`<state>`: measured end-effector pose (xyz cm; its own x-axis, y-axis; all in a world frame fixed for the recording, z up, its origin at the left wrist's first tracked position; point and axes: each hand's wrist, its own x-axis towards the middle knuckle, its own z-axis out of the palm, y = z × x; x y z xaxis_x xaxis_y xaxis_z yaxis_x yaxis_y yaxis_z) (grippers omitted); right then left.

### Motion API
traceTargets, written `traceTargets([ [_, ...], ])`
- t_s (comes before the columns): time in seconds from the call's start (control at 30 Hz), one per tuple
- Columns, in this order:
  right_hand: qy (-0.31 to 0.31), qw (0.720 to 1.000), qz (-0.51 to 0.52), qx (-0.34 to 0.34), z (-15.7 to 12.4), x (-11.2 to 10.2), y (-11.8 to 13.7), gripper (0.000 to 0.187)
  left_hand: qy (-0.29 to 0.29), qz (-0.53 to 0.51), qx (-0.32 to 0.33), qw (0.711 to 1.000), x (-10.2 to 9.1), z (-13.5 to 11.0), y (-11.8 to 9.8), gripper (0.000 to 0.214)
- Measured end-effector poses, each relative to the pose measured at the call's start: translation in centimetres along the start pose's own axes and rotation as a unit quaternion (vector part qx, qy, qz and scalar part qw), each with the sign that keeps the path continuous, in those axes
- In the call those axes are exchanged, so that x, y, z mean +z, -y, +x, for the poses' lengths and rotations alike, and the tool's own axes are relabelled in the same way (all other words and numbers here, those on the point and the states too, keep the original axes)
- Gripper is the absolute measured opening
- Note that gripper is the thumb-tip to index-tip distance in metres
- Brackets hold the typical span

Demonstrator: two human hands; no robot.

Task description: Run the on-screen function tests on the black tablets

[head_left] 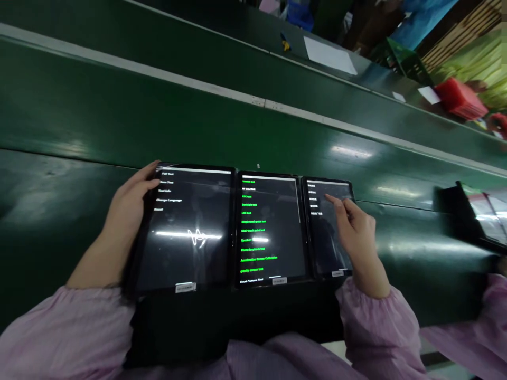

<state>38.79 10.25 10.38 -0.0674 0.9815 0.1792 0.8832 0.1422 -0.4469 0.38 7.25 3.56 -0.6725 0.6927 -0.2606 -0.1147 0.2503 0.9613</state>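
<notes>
Three dark tablets lie side by side on a green conveyor belt (119, 116) in front of me. The left tablet (190, 227) shows a white menu. The middle tablet (271, 229) lists green text lines. The right tablet (322, 232) shows a short white menu. My left hand (129, 203) grips the left tablet's upper left edge, thumb on the screen rim. My right hand (354, 227) hovers over the right tablet, its index finger stretched out and touching the screen near the menu, the other fingers curled in.
A metal rail (261, 101) runs along the belt behind the tablets. White paper sheets (328, 55) lie on a far bench, with red crates (461, 97) at the right. Another dark device (471, 214) and a person's pink sleeve (487, 327) sit at the right edge.
</notes>
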Motion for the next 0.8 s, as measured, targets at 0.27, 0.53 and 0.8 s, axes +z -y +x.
traceTargets([
  [0.27,0.008,1.000,0.001,-0.014,0.9,0.7,-0.1,0.057,-0.018,-0.016,-0.017,1.000,0.0,0.2,0.0,0.046],
  [0.53,-0.026,1.000,-0.003,-0.006,-0.7,-0.9,0.9,0.059,-0.018,-0.020,-0.011,1.000,-0.1,0.3,0.2,0.044],
  [0.8,-0.008,1.000,0.014,0.011,-2.2,-0.9,0.6,0.057,-0.001,-0.030,-0.015,0.999,-0.6,0.2,1.3,0.043],
])
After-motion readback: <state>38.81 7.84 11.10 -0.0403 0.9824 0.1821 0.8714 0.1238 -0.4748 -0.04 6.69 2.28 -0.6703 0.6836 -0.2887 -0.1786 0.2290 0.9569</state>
